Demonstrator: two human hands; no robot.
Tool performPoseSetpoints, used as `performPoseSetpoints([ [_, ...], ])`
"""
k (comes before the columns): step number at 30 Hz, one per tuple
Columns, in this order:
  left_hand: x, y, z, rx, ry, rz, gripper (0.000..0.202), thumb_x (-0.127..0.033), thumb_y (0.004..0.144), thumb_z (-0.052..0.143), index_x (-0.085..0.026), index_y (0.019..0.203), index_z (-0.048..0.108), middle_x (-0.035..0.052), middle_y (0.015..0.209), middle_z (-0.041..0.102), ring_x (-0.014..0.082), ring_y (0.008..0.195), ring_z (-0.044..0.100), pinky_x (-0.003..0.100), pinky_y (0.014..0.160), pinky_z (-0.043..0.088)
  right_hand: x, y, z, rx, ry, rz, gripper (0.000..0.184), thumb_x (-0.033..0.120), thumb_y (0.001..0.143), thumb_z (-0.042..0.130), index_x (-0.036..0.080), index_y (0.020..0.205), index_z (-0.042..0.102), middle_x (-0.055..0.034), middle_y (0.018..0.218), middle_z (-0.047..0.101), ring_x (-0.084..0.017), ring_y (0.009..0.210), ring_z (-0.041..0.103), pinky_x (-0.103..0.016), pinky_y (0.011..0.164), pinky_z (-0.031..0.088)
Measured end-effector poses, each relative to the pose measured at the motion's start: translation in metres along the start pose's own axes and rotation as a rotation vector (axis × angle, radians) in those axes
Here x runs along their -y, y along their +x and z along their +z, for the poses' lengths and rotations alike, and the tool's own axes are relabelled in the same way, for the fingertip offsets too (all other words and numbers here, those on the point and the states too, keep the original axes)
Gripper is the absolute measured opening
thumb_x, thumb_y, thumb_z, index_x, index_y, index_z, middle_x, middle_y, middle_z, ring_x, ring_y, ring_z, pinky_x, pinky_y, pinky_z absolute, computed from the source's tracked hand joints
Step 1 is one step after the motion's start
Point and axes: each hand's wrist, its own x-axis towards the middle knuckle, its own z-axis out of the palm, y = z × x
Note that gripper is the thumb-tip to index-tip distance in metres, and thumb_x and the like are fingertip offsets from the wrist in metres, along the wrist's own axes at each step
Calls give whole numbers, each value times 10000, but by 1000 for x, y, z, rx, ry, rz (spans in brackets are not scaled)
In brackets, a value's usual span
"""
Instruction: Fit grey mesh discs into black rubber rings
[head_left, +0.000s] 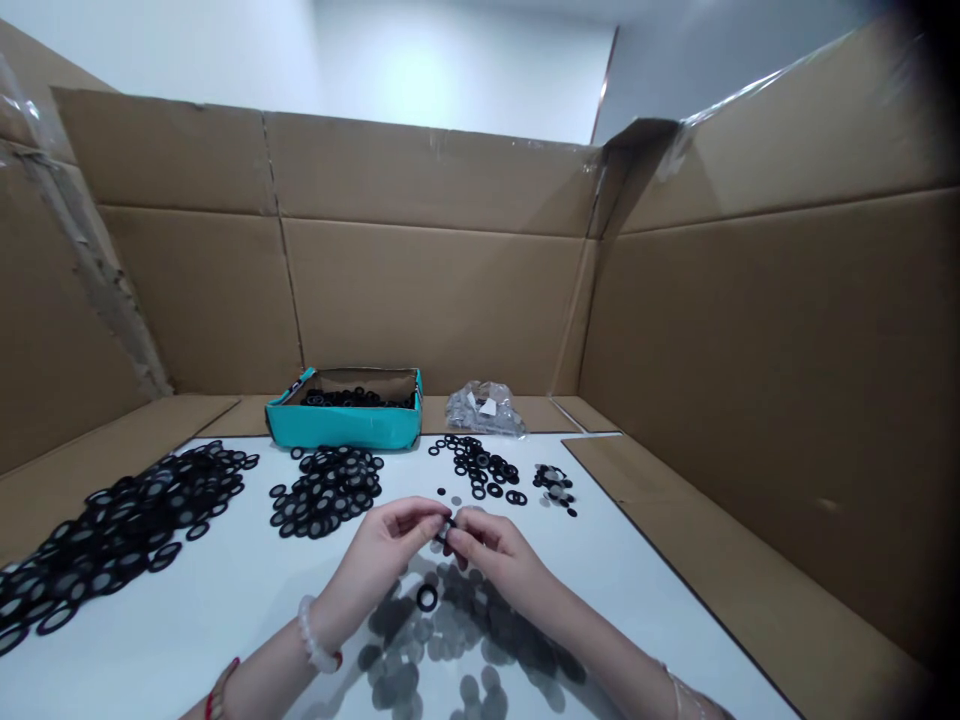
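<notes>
My left hand (386, 555) and my right hand (495, 555) meet above the white table (225, 600), fingertips pinched together on a small black ring (447, 530) held between them. Just below the hands lies a loose black ring (427, 597) on a spread of grey round discs (457, 640). A bead bracelet sits on my left wrist.
A large heap of black rings (120, 530) lies at the left, a smaller heap (326, 490) in the middle, and scattered rings (484, 468) farther right. A teal box (345, 425) holding rings and a clear plastic bag (484, 408) stand at the back. Cardboard walls (750, 350) surround the table.
</notes>
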Motion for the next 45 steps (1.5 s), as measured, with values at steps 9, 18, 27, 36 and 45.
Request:
performPoseSetpoints([
  [9,3,2,-7,55,23,-11,236,-311,715,630,-152,890,630,55,864,645,190,824,592,292,766,471,-2,4,-1,14,32,21,348,453,829,515,163,645,461,33,611,428,-105,576,385,-221,545,291],
  [18,16,5,-9,59,18,-2,190,-298,722,611,-168,861,613,38,833,634,176,798,584,278,721,467,-5,10,-1,4,128,206,331,464,754,575,148,664,534,32,593,449,-97,534,371,-220,511,259],
  [27,33,8,-9,22,-235,-179,286,-338,631,724,-128,814,654,62,824,662,153,731,608,270,719,476,-20,13,2,31,273,282,243,364,752,583,141,671,532,39,584,457,-80,518,369,-203,502,248],
  [36,38,10,-10,14,-259,-178,342,-360,610,740,-124,847,669,64,812,668,123,664,598,225,635,469,-17,11,5,65,413,322,293,413,687,629,145,674,511,36,593,428,-76,524,356,-193,490,238],
  [45,24,33,-72,-368,868,272,247,-357,819,448,-202,883,629,56,885,684,213,858,605,299,764,444,-21,13,-8,-17,-94,154,213,342,822,498,153,821,597,-6,731,531,-117,613,443,-223,571,331],
])
